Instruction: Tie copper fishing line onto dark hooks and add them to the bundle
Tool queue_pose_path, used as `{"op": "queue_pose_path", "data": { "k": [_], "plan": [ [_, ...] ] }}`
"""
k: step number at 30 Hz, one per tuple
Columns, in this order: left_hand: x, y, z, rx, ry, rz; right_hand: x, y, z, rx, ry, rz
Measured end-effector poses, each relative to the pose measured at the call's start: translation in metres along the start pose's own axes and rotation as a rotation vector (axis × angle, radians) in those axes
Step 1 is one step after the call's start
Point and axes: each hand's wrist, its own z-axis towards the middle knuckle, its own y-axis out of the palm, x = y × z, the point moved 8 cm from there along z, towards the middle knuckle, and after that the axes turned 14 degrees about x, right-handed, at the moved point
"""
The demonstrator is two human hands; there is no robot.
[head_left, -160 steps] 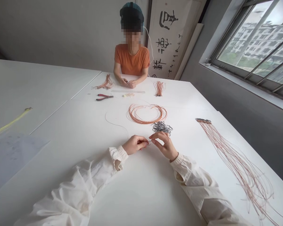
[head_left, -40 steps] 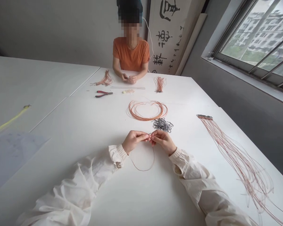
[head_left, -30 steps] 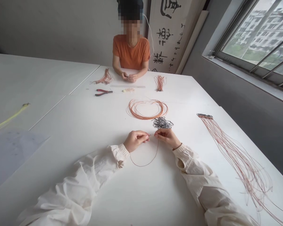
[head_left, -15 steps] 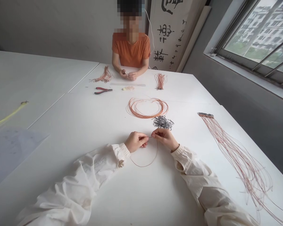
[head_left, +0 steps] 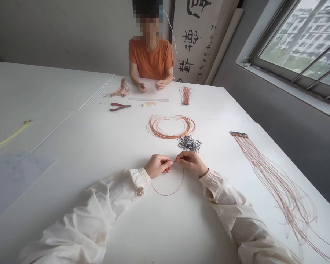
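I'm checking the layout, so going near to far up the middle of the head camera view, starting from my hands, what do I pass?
Your left hand and right hand pinching thin wire → black wire tangle → copper wire coil → ruler → seated person

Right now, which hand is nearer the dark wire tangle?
Right. The right hand is just below the dark wire tangle, not touching it; the left hand is farther off, below and to its left.
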Motion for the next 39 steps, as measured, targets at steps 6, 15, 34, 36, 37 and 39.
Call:
{"op": "queue_pose_path", "data": {
  "k": [6,15,34,36,37,39],
  "plan": [
    [0.005,-0.003,-0.001,0.022,0.032,0.027,-0.001,0.003,-0.001,-0.039,-0.003,0.024],
    [0.008,-0.005,-0.002,0.053,0.028,0.023,-0.004,0.003,-0.006,0.002,-0.061,-0.044],
    [0.022,-0.015,0.004,-0.078,0.098,0.144,-0.017,0.008,-0.011,0.123,-0.221,-0.219],
    [0.027,-0.019,0.005,-0.041,0.121,0.196,-0.018,0.009,-0.012,0.118,-0.232,-0.227],
    [0.029,-0.019,0.004,-0.030,0.124,0.220,-0.018,0.010,-0.012,0.116,-0.237,-0.231],
    [0.030,-0.018,0.002,-0.033,0.117,0.253,-0.018,0.011,-0.013,0.112,-0.246,-0.238]
  ]
}}
